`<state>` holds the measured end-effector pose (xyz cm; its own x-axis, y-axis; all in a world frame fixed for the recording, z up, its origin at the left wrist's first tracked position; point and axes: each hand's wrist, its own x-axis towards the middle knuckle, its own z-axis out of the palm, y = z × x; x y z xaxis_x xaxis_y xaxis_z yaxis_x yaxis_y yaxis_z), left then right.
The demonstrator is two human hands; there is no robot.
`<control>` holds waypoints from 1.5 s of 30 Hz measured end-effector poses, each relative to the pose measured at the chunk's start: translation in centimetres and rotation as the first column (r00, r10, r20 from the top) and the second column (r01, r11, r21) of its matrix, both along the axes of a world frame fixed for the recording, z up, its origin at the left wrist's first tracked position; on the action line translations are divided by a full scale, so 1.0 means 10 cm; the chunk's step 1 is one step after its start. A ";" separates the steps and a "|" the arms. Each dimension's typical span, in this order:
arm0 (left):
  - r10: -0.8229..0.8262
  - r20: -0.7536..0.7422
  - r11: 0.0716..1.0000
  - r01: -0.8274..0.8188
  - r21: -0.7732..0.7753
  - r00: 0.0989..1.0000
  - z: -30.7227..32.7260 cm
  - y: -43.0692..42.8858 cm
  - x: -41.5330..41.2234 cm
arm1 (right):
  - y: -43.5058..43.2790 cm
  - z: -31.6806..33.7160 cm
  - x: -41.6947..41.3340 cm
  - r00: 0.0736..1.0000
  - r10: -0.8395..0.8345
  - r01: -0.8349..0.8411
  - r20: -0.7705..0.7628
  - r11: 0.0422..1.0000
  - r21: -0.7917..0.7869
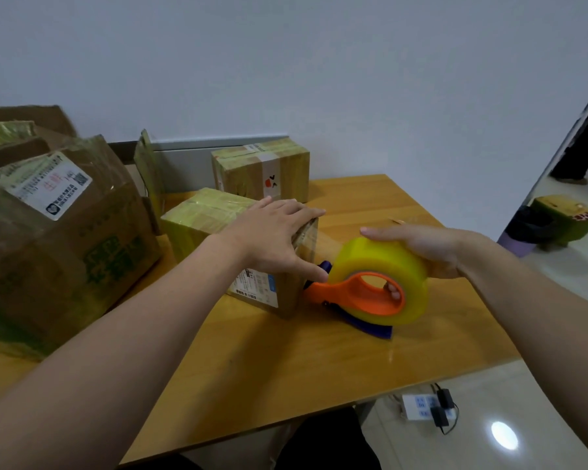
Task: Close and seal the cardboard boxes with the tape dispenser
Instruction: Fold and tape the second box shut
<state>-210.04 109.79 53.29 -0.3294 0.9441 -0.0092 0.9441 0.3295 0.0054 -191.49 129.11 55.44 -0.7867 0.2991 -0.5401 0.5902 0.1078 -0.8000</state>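
Tape dispenser [370, 293] gripped in right hand [421, 245], nose at the small cardboard box [197, 218].
Right fingers curl through the orange handle, one fingertip [392, 290] showing in the loop, palm over the yellow roll. Left hand [272, 235] lies flat on the box top, fingers straight, thumb beside the dispenser's nose, which seems to touch the box's side. Box stands on wooden table [286, 361]; large box [65, 249] at left, taped box [262, 171] behind.

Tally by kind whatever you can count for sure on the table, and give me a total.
Cardboard boxes: 3, namely the large box, the small box and the back box; the cardboard behind the large box is too jumbled to count.
Tape dispensers: 1, the tape dispenser with the yellow roll.
Total: 4
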 end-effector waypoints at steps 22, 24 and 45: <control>0.009 -0.011 1.000 -0.009 -0.012 1.000 0.04 0.00 0.03 | -0.08 0.19 0.03 0.997 -0.047 0.047 0.059 0.999 -0.008; 0.007 -0.012 1.000 -0.007 -0.006 1.000 0.04 0.00 0.03 | -0.06 0.19 0.09 0.999 -0.027 0.027 0.045 1.000 0.014; 0.015 -0.007 0.999 -0.015 -0.039 1.000 0.02 0.03 -0.01 | 0.01 -0.17 0.46 0.899 -0.144 0.074 -0.413 0.981 -0.181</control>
